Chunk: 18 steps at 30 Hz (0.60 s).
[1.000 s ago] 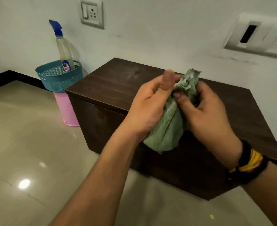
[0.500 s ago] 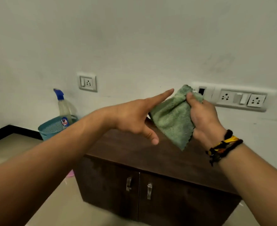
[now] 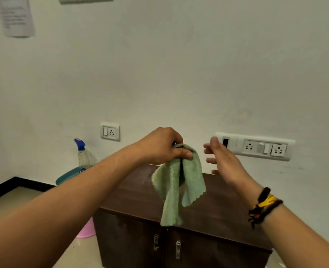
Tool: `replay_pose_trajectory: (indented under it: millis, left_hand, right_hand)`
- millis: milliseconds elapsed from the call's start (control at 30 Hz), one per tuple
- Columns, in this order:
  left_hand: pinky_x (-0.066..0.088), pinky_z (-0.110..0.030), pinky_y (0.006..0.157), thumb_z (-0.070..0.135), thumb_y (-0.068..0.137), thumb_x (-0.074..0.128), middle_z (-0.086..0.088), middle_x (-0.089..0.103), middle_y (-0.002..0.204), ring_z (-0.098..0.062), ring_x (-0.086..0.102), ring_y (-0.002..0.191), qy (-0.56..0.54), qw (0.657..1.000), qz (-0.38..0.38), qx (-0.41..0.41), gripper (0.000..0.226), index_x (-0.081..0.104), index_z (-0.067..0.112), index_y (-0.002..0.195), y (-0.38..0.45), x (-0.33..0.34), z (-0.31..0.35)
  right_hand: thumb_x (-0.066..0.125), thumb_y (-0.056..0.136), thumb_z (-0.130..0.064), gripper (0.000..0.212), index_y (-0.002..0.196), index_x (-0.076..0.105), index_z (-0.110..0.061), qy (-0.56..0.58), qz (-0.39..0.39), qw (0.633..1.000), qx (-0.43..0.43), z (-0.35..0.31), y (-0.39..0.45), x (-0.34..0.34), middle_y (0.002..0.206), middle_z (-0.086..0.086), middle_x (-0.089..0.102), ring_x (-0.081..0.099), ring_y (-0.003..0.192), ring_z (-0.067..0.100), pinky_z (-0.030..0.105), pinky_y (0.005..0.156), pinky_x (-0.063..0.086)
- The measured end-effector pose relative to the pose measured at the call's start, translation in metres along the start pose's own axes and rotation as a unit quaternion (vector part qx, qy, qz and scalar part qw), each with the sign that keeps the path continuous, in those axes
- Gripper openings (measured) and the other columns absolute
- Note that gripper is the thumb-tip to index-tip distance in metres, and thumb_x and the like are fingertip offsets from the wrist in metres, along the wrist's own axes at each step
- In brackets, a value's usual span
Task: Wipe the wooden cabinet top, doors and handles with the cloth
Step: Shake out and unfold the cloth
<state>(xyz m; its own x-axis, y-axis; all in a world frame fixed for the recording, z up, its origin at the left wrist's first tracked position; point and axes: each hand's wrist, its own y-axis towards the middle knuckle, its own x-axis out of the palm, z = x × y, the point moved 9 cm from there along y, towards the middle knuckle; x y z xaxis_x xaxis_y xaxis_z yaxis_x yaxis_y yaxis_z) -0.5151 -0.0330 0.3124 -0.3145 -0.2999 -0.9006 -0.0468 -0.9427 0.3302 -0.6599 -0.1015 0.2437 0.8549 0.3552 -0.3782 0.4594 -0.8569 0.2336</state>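
A low dark wooden cabinet (image 3: 132,198) stands against the white wall, with two doors and two metal handles (image 3: 156,242) (image 3: 177,249) at the front. My left hand (image 3: 162,147) pinches the top of a green cloth (image 3: 176,185), which hangs loose above the cabinet top. To the right of the cloth my right hand (image 3: 220,161) is held up, fingers spread, holding nothing and apart from the cloth. A black and yellow band circles my right wrist.
Left of the cabinet a spray bottle (image 3: 82,153) with a blue nozzle stands in a teal basket (image 3: 69,176) on a pink bin (image 3: 86,229). Wall sockets (image 3: 111,131) (image 3: 264,147) sit above the cabinet. Tiled floor lies to the left.
The cloth has passed from my right hand to my left, which now pinches it from above. My right hand has let go and opened. The view has tilted up.
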Motion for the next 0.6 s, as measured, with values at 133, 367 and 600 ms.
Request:
replay_pose_trajectory:
  millis: [133,367,600]
  left_hand:
    - [0.049,-0.022,0.051,0.045,0.073,0.085,0.001,0.064,0.072,-0.013,0.062,0.060,-0.061,0.994,-0.067,-0.061,0.037,0.073,0.016,0.093,-0.011,-0.009,-0.014]
    - [0.051,-0.028,0.073,0.020,0.087,0.065,0.008,0.071,0.087,-0.013,0.065,0.085,0.031,0.992,-0.090,-0.086,0.012,0.072,0.025,0.095,-0.051,-0.020,-0.083]
    - [0.043,-0.032,0.064,0.031,0.095,0.056,-0.008,0.063,0.083,-0.026,0.058,0.074,0.106,0.973,0.022,-0.206,0.026,0.053,0.015,0.074,-0.046,-0.034,-0.110]
  right_hand:
    - [0.057,0.080,-0.079,0.058,0.104,0.069,-0.028,-0.134,-0.200,0.965,-0.104,-0.037,-0.015,0.054,0.101,-0.008,0.072,0.068,0.092,0.008,0.029,0.077,0.055]
    - [0.054,0.100,-0.022,0.022,0.078,0.055,-0.026,-0.313,-0.156,0.922,-0.168,-0.067,-0.009,0.062,0.081,-0.003,0.063,0.058,0.080,0.018,0.028,0.066,0.040]
    - [0.047,0.095,-0.017,0.021,0.079,0.058,-0.009,-0.384,-0.072,0.915,-0.102,-0.068,0.012,0.069,0.073,0.005,0.057,0.055,0.068,0.021,0.029,0.050,0.032]
